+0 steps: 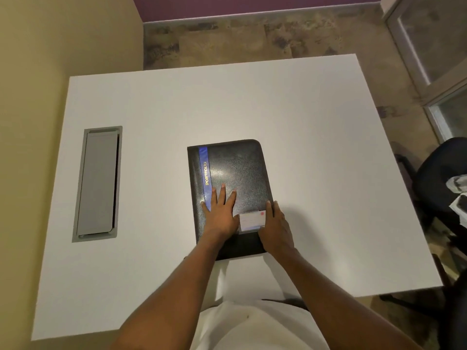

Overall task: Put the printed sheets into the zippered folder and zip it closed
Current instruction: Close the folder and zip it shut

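While you leaned over the white desk point(316, 147), the black zippered portfolio folder point(237, 168) lay flat and closed a little toward 6 o'clock from the desk's middle. Its spine and blue stripe point(204, 168) were on the 9 o'clock side.

Your left hand point(221, 215) rested palm-down on the cover's lower half. Its fingers point(222, 192) were straight and spread wide toward 12 o'clock, pressing rather than gripping. Your right hand point(276, 228) sat against the folder's 3 o'clock edge, near the 4 o'clock corner, and its fingers point(269, 207) lay close together along that edge. I could not tell whether they pinched a zip pull or only touched the side. A small white card point(251, 219) showed on the cover between your two hands.

No printed sheets were in view, so they were either inside already or out of sight. The zip's teeth were too small to read. Judging from the closed cover and the hand at the edge, the step in hand concerned the zip, though I could not say whether opening or closing.

Either way, the next move would call for your left hand to hold the cover down while your right ran the pull round the rounded corners without snagging.

A grey cable hatch point(98, 183) sat in the desk at 9 o'clock. A dark office chair point(439, 173) stood off the desk at 3 o'clock.
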`<state>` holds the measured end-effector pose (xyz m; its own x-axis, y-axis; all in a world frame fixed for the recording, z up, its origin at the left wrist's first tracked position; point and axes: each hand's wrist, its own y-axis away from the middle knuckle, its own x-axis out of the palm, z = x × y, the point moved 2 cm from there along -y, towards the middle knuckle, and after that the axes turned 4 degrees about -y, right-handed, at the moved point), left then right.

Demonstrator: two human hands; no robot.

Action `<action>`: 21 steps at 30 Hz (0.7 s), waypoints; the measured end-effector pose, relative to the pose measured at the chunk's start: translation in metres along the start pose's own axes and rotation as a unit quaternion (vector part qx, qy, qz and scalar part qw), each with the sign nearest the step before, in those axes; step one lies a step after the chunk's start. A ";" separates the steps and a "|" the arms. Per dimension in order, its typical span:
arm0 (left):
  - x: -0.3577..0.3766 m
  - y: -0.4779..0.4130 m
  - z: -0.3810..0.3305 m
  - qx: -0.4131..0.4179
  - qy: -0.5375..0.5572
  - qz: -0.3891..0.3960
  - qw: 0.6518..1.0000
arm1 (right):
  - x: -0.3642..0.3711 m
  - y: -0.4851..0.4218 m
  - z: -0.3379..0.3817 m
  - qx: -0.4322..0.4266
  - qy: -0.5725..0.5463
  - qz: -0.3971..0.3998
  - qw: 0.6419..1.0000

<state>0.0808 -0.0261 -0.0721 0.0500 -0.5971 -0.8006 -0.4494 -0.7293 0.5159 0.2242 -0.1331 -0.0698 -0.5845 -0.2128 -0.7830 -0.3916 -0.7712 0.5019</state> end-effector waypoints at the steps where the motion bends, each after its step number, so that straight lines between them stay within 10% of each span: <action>1: 0.000 0.005 0.004 0.007 0.009 -0.015 1.000 | 0.000 0.001 -0.001 -0.007 0.002 -0.003 1.000; 9: 0.015 0.075 0.053 0.015 0.081 -0.094 0.992 | -0.004 0.038 0.022 -0.109 -0.010 -0.118 0.987; 21: 0.057 0.164 0.102 -0.101 0.140 -0.125 0.977 | 0.066 0.110 0.081 -0.234 0.038 -0.054 0.970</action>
<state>-0.0806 -0.1456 -0.0645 0.3898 -0.4393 -0.8094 -0.2082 -0.8982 0.3872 0.0850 -0.1832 -0.0359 -0.4963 -0.1451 -0.8559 -0.0722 -0.9756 0.2072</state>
